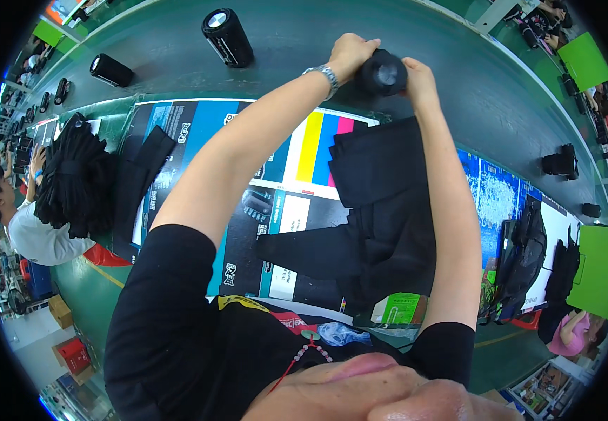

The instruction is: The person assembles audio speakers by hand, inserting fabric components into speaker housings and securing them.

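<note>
Both my arms reach out over the green belt. A black cylindrical speaker (382,74) is held between my hands, one round end toward me. My left hand (349,52) is closed on its left side, with a metal watch on that wrist. On the other side, my right hand (419,78) grips it, the fingers partly hidden behind the speaker. Nearer to me, flat black cloth pieces (381,165) lie piled on the printed table covering (311,158), partly beneath my right forearm.
More black speakers stand along the belt (297,35), including a tall one (228,41), a smaller one (111,70) and one at right (560,163). A bundle of black cloth straps (74,179) sits at left, near a co-worker (41,228). Green panels (602,263) edge the right.
</note>
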Action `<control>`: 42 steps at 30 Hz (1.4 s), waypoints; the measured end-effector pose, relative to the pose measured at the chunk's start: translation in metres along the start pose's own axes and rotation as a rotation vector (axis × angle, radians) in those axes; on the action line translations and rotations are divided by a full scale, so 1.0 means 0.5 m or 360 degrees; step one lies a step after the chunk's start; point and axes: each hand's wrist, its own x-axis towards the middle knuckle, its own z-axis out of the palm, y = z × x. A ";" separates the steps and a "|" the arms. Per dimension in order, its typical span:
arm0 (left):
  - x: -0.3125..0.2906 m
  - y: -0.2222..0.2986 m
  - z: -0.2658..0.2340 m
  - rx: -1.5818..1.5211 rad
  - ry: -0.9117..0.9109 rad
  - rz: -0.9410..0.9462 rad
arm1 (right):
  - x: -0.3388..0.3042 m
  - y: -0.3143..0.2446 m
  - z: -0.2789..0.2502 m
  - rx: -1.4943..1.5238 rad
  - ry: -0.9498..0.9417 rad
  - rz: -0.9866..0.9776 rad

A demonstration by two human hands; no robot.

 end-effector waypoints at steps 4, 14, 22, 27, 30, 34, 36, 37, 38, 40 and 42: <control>0.068 -0.042 0.065 0.0419 0.0198 0.0167 | 0.018 0.030 -0.028 0.0066 0.0110 0.0190; 0.063 -0.008 0.067 0.0703 0.0203 0.0345 | 0.084 0.129 -0.051 -0.0302 0.0063 0.0332; -0.008 0.147 0.113 -0.0657 -0.0522 0.0545 | 0.100 0.090 -0.090 -0.0913 -0.0101 0.0382; 0.009 0.154 0.079 -0.1082 -0.0456 0.0330 | 0.043 0.089 -0.056 -0.0874 0.0399 -0.0082; 0.020 0.143 0.023 -0.1749 -0.0635 -0.0259 | 0.025 0.055 -0.051 0.0941 -0.0317 -0.0046; -0.026 0.211 -0.011 -0.1554 -0.0843 -0.0222 | -0.056 -0.007 -0.029 0.0823 -0.0948 -0.0163; -0.037 0.218 -0.016 -0.1590 -0.0674 -0.0152 | -0.066 -0.028 -0.027 0.0783 -0.0926 -0.0141; -0.045 0.225 -0.012 -0.1630 -0.0540 -0.0105 | -0.070 -0.040 -0.032 0.0602 -0.0761 -0.0252; -0.057 0.229 -0.008 -0.1683 -0.0417 -0.0112 | -0.072 -0.049 -0.034 0.0422 -0.0590 -0.0361; -0.078 0.231 0.004 -0.1700 -0.0187 -0.0031 | -0.070 -0.033 -0.013 0.0211 -0.0318 -0.0535; -0.098 0.231 0.029 -0.1745 0.0128 0.0146 | -0.068 -0.018 -0.005 -0.0004 0.0016 -0.0690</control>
